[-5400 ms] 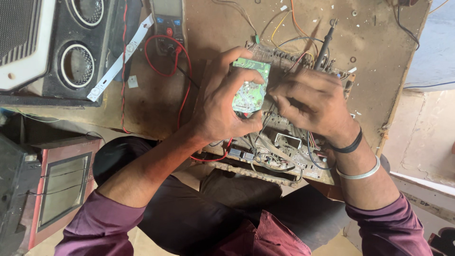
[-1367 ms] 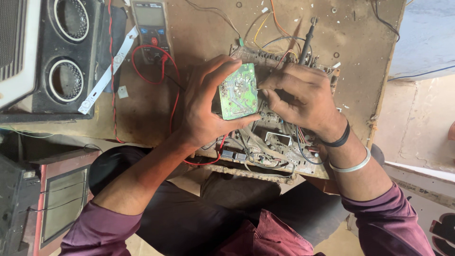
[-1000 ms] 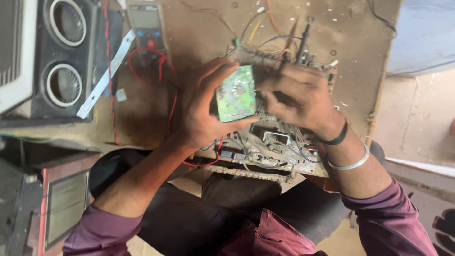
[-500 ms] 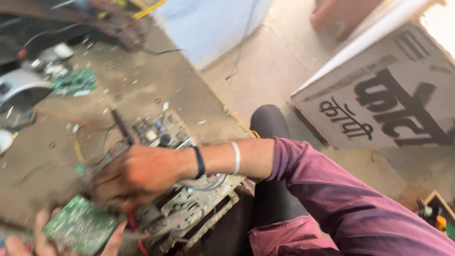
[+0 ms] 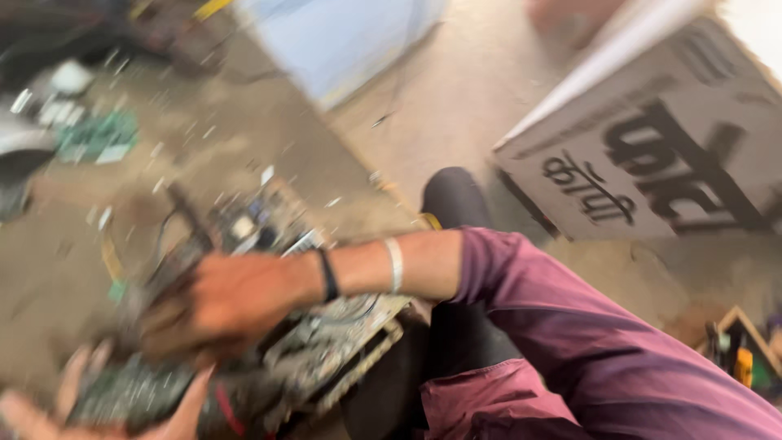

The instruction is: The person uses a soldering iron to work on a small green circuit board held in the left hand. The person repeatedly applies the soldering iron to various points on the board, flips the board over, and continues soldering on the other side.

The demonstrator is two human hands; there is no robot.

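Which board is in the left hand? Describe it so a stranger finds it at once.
Start at the dusty brown worktable. At its near edge, below the right hand, the left hand cradles a small green circuit board. Unlike the larger grey chassis board beside it, it is held.

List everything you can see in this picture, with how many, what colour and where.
Small green circuit board: one, blurred, lower left, resting on the left hand.
Large grey electronics chassis with wiring: one, centre-bottom, under the right hand.
Brown dusty worktable: one, left half.
Green circuit board pieces: a few, upper left on the table.
Grey printed signboard: one, black lettering, upper right on the floor.
Pale blue panel: one, top centre.
Tools in a wooden box: count unclear, lower right edge.
Black band and silver bangle: one each, right wrist.
Purple sleeve: right arm.
Left hand: bottom left, palm up.
Right hand: on the chassis; fingers too blurred to read.
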